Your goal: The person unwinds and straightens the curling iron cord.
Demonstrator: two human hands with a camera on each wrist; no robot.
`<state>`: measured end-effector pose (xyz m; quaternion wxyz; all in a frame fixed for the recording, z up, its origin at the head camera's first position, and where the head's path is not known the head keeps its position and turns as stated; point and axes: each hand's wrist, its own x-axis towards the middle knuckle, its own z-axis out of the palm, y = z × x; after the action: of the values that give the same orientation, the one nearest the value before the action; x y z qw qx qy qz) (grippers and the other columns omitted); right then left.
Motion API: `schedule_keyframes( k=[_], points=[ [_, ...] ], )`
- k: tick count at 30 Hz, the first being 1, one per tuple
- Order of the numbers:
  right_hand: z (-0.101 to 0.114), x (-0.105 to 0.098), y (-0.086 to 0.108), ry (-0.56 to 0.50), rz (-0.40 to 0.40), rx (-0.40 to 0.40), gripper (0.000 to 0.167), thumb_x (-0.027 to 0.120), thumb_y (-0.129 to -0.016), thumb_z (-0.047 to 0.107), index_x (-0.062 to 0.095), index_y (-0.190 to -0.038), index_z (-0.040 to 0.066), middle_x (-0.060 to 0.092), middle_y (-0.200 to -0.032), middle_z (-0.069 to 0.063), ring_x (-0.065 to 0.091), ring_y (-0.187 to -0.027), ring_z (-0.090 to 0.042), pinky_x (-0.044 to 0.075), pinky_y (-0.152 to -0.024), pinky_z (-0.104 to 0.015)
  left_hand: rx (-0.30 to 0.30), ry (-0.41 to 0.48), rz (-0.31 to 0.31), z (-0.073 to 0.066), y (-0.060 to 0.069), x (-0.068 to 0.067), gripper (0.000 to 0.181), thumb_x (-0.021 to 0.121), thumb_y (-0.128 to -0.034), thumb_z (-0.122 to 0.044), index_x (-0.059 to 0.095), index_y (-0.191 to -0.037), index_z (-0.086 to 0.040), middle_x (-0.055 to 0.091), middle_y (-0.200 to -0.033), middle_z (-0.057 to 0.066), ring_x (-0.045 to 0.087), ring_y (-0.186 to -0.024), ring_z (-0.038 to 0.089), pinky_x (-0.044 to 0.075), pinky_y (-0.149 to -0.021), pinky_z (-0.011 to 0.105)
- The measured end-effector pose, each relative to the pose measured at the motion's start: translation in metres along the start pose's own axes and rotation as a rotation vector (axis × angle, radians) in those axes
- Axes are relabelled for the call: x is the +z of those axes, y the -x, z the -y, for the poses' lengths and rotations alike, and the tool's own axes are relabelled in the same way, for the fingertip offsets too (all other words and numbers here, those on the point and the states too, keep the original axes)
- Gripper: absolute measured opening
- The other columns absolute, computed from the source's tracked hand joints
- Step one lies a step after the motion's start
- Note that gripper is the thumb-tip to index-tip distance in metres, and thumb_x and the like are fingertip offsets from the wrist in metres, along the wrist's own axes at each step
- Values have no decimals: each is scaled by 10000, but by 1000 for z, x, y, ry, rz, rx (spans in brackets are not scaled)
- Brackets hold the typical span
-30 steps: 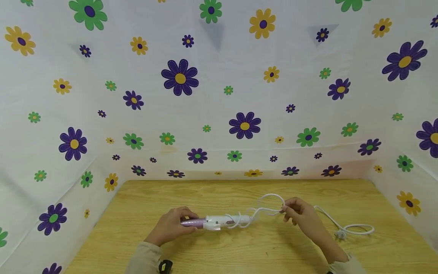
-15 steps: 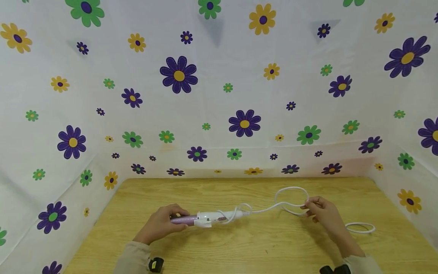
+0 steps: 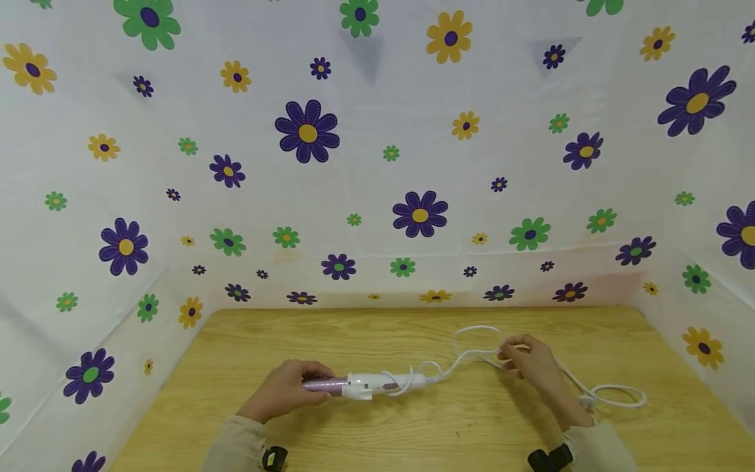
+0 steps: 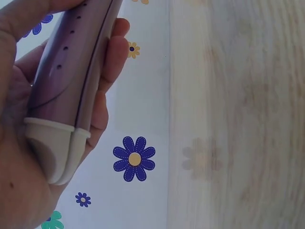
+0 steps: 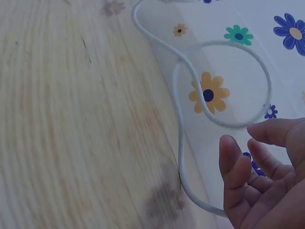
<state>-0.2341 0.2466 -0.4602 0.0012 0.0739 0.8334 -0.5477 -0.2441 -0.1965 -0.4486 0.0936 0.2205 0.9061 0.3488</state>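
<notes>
"Wood-grained tabletop [image 3: 460, 439] stretches out before you on every side of the hair iron [image 3: 371, 379]. Which way does that iron lie from your hands?"

"Crosswise in front of you, its long axis running from your left hand [image 3: 286, 391] towards your right hand [image 3: 533, 364]. Your left is the nearer, right at the iron's purple barrel; your right is well apart, off the iron's cord end. That gap is what counts most, I'd judge."

"And how do you have them posed?"

"Your left hand grips the barrel, thumb on one side, fingers round the other, the iron's white tip by your palm. Your right has its fingers loosely bent, one fingertip at a loop of the white cord [image 5: 180, 143]; whether you pinch it, I cannot tell."

"Where does your cord run?"

"Loosely round the iron's handle, off its end, past your right hand, then on to the plug [image 3: 587, 401], right of the iron beside your forearm."

"Farthest from you?"

"Behind the iron, past the table's back edge, white cloth [image 3: 366, 177] printed with purple, green and yellow flowers."
</notes>
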Motion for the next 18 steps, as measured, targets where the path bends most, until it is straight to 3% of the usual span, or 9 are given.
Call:
schedule_keyframes(
  k=[4,8,13,18],
  points=[
    [2,6,4,-35,47,-7,323,574,-967,229,538,-1142,-40,728,-895,-51,671,-752,-157,500,-616,-295,12,17,-3,2,3,0,307,781,-785,-257,714,-1067,-159,708,-1033,25,611,-854,129,497,-735,269],
    [17,10,14,-57,103,-40,332,587,-959,240,540,-1141,-35,725,-931,-85,664,-754,-156,509,-637,-306,7,15,-6,4,5,1,305,785,-778,-270,715,-1059,-174,709,-1024,17,611,-850,127,499,-731,266],
    [40,21,25,-71,254,-119,390,565,-964,227,499,-1214,-65,704,-1006,-142,656,-784,-170,499,-649,-318,22,10,-20,1,3,2,294,784,-775,-274,715,-1049,-195,709,-1010,0,612,-840,120,497,-725,266],
    [44,42,28,-72,378,-156,410,583,-951,238,508,-1223,-60,705,-991,-166,654,-774,-177,497,-639,-341,24,8,-26,-2,2,3,292,787,-770,-261,716,-1046,-196,710,-1006,2,609,-829,120,491,-714,257]
  ],
)
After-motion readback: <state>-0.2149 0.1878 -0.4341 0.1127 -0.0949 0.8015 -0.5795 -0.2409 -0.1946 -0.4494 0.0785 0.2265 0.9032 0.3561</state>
